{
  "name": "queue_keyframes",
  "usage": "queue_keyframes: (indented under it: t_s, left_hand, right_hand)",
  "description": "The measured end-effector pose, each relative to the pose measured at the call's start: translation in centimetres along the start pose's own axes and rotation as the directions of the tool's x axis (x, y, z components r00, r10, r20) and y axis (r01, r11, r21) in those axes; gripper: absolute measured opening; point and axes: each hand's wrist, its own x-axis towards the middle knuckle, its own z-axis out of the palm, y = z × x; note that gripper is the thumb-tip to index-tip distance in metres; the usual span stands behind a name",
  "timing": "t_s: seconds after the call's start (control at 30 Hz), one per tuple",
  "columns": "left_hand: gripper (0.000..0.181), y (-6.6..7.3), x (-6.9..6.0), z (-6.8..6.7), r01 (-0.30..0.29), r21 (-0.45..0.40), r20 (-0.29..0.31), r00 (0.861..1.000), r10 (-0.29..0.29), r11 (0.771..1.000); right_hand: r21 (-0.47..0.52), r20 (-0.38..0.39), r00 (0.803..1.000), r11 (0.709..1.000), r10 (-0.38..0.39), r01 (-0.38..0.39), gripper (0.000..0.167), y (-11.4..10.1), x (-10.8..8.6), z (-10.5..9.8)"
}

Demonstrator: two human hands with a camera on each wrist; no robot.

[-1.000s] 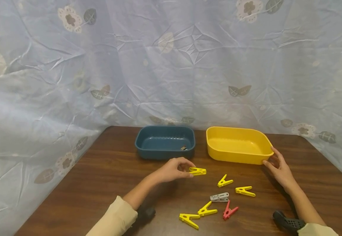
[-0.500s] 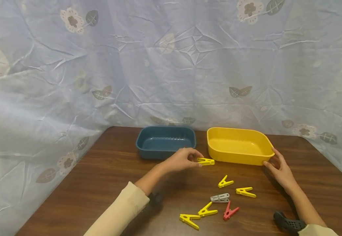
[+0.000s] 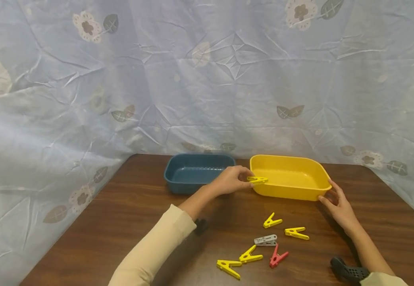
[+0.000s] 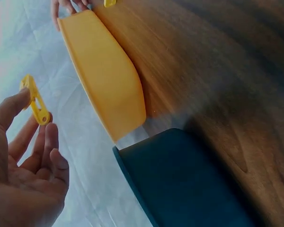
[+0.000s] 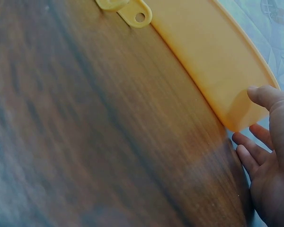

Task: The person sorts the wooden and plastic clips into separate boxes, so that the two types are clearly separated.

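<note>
Between thumb and fingertips, my left hand (image 3: 231, 180) pinches a yellow clothespin (image 3: 260, 180). In the head view this clothespin overlaps the left front rim of the yellow basin (image 3: 289, 191); the left wrist view shows it raised beyond the basin's rim line. My right hand (image 3: 340, 208) holds the basin's right front corner, the thumb on the front wall and the fingers round the end. Nearer on the table lie several yellow clothespins (image 3: 296, 232), a grey clothespin (image 3: 265, 240) and a red clothespin (image 3: 277, 257).
A blue basin (image 3: 185, 187) stands left of the yellow one, partly behind my left hand. Its right inside is hidden. Both basins are near the far edge of the brown wooden table (image 3: 121, 222). A patterned cloth (image 3: 207, 79) hangs behind.
My left hand has moved up and to the right with the yellow clothespin, from in front of the basins to the yellow basin's left front rim. The right hand stays at the basin's corner.
</note>
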Motion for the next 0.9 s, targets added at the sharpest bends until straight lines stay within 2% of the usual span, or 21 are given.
queue_keyframes:
  t_s: [0.23, 0.47, 0.73, 0.9]
  left_hand:
    - [0.035, -0.6, 2.4, 1.0, 0.022, 0.070, -0.066, 0.998, -0.017, 0.997]
    - [0.036, -1.0, 4.6, 2.4, 0.049, 0.113, -0.169, 0.985, -0.029, 0.992]
    - [0.034, -1.2, 6.3, 4.6, 0.168, 0.139, -0.219, 0.966, -0.135, 0.976]
    - [0.033, -1.5, 7.3, 6.1, 0.236, 0.211, -0.232, 0.955, -0.186, 0.949]
  right_hand:
    - [0.006, -0.006, 1.000, 1.000, -0.005, 0.005, 0.071, -0.2, 0.1, 0.1]
    - [-0.018, -0.008, 1.000, 1.000, 0.000, 0.000, 0.071, -0.2, 0.0, -0.1]
    - [-0.010, -0.006, 1.000, 1.000, 0.004, -0.004, 0.071, 0.0, -0.1, 0.1]
    - [0.019, -0.013, 1.000, 1.000, -0.002, 0.003, 0.071, 0.1, 0.0, 0.1]
